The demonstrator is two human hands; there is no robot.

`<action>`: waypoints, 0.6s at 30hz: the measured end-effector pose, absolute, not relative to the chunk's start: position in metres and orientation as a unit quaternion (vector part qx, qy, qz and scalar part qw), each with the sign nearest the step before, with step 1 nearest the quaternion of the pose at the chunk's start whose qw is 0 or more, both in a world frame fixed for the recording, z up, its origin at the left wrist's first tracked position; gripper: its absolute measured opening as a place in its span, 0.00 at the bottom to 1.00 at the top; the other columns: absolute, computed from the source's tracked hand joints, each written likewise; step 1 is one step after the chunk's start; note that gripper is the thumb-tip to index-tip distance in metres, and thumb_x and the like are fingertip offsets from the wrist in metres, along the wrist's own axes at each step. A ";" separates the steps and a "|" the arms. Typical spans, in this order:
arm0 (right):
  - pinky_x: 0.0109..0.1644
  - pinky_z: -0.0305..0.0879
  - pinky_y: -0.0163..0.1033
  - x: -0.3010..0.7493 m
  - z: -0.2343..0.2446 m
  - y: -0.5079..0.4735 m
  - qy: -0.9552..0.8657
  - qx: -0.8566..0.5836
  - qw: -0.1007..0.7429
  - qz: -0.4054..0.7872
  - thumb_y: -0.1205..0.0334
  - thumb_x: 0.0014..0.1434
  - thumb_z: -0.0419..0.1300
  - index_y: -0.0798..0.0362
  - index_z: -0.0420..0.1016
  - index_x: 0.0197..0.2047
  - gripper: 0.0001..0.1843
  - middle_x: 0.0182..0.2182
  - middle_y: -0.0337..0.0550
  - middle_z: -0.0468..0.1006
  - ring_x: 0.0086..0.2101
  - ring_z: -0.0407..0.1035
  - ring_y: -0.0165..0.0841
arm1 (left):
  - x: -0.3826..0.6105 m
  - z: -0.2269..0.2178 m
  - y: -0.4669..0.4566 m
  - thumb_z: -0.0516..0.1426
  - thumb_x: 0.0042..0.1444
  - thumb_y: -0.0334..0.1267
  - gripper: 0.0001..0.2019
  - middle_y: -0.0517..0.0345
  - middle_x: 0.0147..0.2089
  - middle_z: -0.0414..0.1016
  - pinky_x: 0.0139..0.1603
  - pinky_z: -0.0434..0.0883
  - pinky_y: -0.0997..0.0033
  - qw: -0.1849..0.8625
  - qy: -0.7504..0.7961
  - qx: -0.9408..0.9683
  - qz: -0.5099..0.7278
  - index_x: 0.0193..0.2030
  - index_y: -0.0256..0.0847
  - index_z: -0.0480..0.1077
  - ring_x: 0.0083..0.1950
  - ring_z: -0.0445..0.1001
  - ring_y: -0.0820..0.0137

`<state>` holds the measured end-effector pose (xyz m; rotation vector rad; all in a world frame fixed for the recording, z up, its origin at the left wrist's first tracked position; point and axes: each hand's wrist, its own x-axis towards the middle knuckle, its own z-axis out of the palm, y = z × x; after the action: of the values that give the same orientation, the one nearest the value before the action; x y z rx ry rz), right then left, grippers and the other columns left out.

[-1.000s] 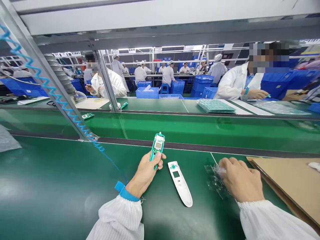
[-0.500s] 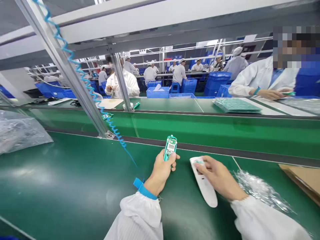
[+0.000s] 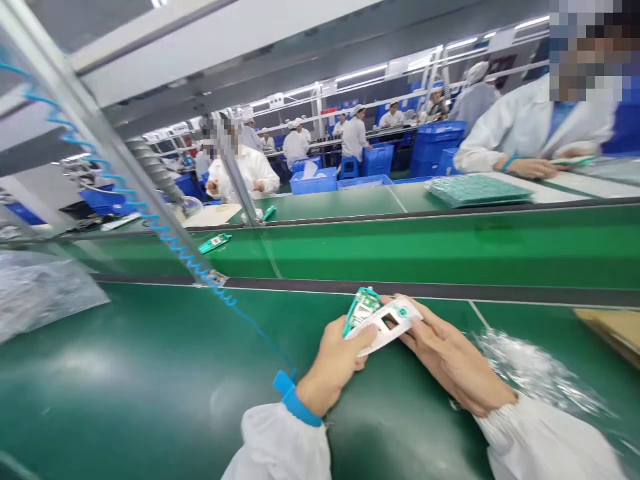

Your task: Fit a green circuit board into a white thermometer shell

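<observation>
My left hand (image 3: 334, 363) is closed round a green circuit board (image 3: 361, 305) and its thumb lies on a white plastic cover (image 3: 387, 323). My right hand (image 3: 450, 363) grips the same white cover from the right and holds it against the board, just above the green worktop (image 3: 150, 373). A blue wrist strap (image 3: 295, 399) sits on my left wrist, and its blue coiled cord (image 3: 165, 240) runs up to the left.
Crumpled clear plastic bags (image 3: 530, 373) lie right of my hands, another clear bag (image 3: 40, 293) at the far left. Cardboard (image 3: 613, 330) lies at the right edge. A green conveyor belt (image 3: 400, 253) runs behind, with another circuit board (image 3: 214, 243) on it. People in white coats work opposite.
My right hand left the plastic bags, picked the white cover up off the worktop and brought it against the circuit board in my left hand. The camera swung left and tilted.
</observation>
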<state>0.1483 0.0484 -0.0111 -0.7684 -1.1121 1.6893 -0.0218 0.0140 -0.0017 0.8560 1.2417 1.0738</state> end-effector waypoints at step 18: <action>0.63 0.64 0.49 0.155 -0.024 0.059 -0.440 -0.311 0.488 0.687 0.48 0.54 0.71 0.49 0.74 0.56 0.29 0.49 0.47 0.80 0.50 0.73 0.40 | -0.023 -0.003 0.009 0.60 0.59 0.47 0.18 0.62 0.55 0.76 0.59 0.66 0.68 0.358 0.585 0.588 0.428 0.56 0.51 0.73 0.56 0.72 0.66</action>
<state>0.1546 0.0591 -0.0240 -0.7553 -1.0706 1.6700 -0.0230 0.0085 -0.0031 1.5180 1.5088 1.1042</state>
